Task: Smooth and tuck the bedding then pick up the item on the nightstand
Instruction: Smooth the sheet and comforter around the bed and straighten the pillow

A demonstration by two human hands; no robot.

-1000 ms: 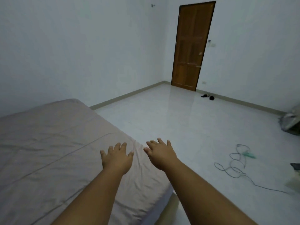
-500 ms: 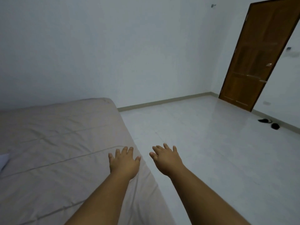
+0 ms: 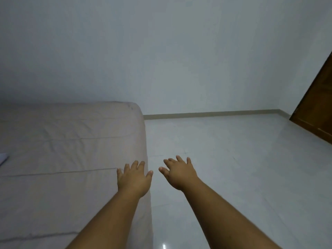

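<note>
Well, from the head view, pale tiled floor (image 3: 233, 168) fills the right half of the room, glossy and bare, running back to a plain white wall (image 3: 161, 51) with a beige skirting strip (image 3: 206, 113) along its foot. A brown wooden door (image 3: 316, 112) cuts in at the far right edge. On the left sits the bed, its beige bedding (image 3: 62, 141) stretched flat with soft creases and one long seam line across it. The rounded far corner of the mattress stands just short of the wall; its right edge drops straight to the floor. Both arms reach forward, bare. Left hand (image 3: 133, 178) hovers palm down over that right edge, grip apart, fingers spread; whether it actually touches the fabric is hard to say from here. Right hand (image 3: 179, 172) hangs over open floor just beside the bed, grip apart too, holding nothing. A sliver of something white (image 3: 3, 158) pokes in at the left border on the bedding. Wide open floor lies to the right.
</note>
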